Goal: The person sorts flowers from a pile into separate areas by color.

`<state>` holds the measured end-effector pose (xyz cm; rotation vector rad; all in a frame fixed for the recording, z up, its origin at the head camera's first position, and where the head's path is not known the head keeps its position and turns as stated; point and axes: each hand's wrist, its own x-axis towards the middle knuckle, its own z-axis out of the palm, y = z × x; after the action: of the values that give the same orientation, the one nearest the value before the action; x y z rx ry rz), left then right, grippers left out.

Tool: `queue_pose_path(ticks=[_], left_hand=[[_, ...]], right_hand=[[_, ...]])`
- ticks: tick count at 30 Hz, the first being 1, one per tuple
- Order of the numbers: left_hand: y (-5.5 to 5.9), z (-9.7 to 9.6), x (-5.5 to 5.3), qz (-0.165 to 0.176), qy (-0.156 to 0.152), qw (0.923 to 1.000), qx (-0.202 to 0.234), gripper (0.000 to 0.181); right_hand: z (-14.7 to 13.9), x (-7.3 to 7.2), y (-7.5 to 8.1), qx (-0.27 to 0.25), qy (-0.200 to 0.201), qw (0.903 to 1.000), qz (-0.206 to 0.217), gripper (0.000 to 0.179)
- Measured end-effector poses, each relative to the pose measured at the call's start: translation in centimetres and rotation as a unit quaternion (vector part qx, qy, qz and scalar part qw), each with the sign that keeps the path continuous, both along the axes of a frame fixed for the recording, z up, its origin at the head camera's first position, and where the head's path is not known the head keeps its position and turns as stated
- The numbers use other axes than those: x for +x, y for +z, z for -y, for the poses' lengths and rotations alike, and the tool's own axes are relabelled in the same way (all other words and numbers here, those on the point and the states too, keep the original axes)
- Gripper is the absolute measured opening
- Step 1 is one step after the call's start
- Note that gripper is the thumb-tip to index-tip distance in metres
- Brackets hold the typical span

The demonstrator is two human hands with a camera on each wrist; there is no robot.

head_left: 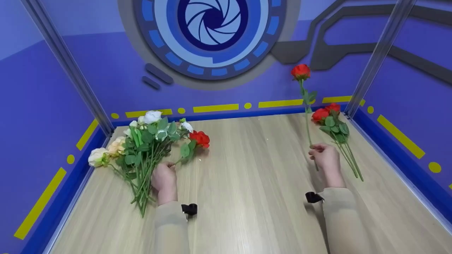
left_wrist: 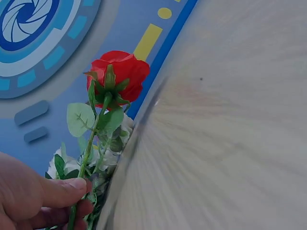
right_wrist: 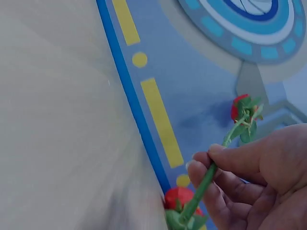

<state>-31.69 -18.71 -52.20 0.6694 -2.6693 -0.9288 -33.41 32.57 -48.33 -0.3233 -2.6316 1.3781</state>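
Note:
My left hand [head_left: 165, 179] pinches the green stem of a red rose [left_wrist: 125, 75] between thumb and fingers, its bloom leaning right. Beside and partly behind this hand lies a bunch of white and cream flowers [head_left: 152, 117] with leafy stems; some of them show behind the rose in the left wrist view. On the right, my right hand [head_left: 325, 158] pinches a second red rose [head_left: 301, 71] low on its stem. That rose stands nearly upright, its bloom in front of the back wall. More red roses [head_left: 320, 115] lie just right of the hand.
The wooden tabletop [head_left: 240, 183] is bounded by blue-purple panels with yellow dashes at the back and sides. Metal posts [head_left: 378, 53] rise at the back corners. A black clip-like piece [head_left: 313, 197] sits at each sleeve cuff.

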Motion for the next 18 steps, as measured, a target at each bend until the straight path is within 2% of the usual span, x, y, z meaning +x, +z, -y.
queue_pose_path(ticks=[4,9,14,18], left_hand=[[0.3,-0.2,0.1,-0.011,-0.006,0.9996,0.026,0.020],[0.9,-0.4,0.2,-0.034,-0.008,0.9989,0.031,0.021],[1.4,-0.7,0.0,-0.072,-0.004,0.9973,0.018,0.022],[1.8,-1.2,-0.1,-0.115,-0.001,0.9931,0.022,0.022]], right_hand=[[-2.1,0.4,-0.5,0.051,-0.047,0.9976,0.002,0.032],[-4.5,1.1,-1.2,0.099,-0.100,0.9900,0.007,0.030],[-6.9,1.8,-1.9,0.106,-0.157,0.9819,0.004,0.031],[-8.4,2.3,-2.6,0.105,-0.179,0.9782,0.015,0.034]])
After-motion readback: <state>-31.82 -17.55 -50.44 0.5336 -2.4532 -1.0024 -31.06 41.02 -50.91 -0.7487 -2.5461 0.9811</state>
